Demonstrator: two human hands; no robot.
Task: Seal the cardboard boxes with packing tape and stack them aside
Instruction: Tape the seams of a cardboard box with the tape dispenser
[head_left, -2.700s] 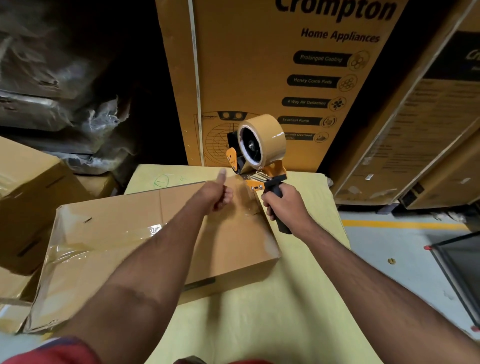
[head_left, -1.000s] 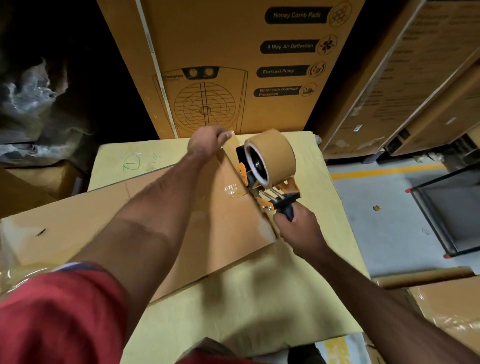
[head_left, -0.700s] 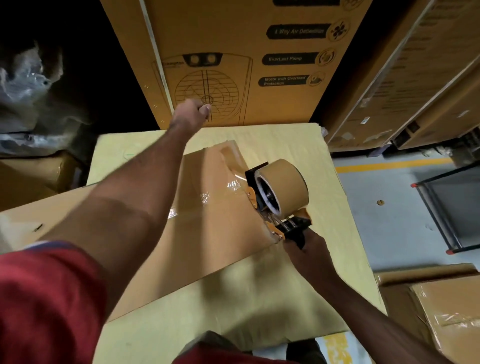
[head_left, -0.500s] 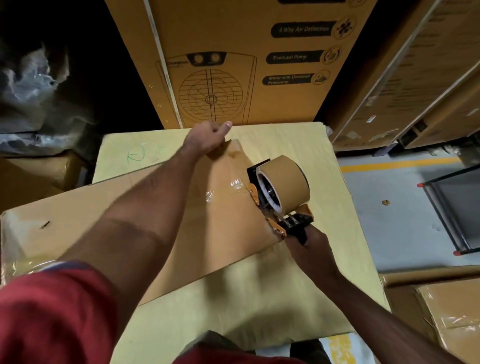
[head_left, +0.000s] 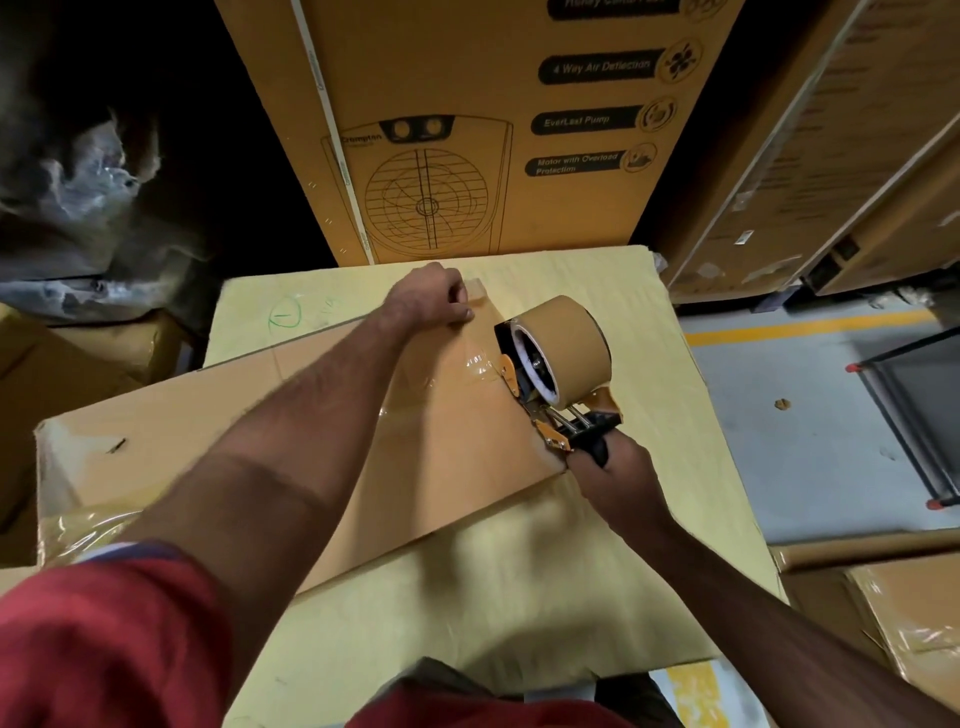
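A flat cardboard box lies slantwise on a yellow-covered table. My left hand reaches to the box's far corner; its fingers curl over the edge and its thumb lies on top, beside a loose tape end. Shiny clear tape runs from that corner along the right end of the box. My right hand grips the black handle of an orange tape dispenser, which carries a brown roll and sits at the box's right edge, near the front corner.
A tall printed carton stands right behind the table. More cartons lean at the right, and a taped box sits at the lower right. A black metal frame is on the grey floor. Plastic-wrapped goods and boxes fill the left.
The dispenser has travelled from the box's far corner along its right edge toward me, laying tape. My left hand lifted off briefly, then came back to the far corner.
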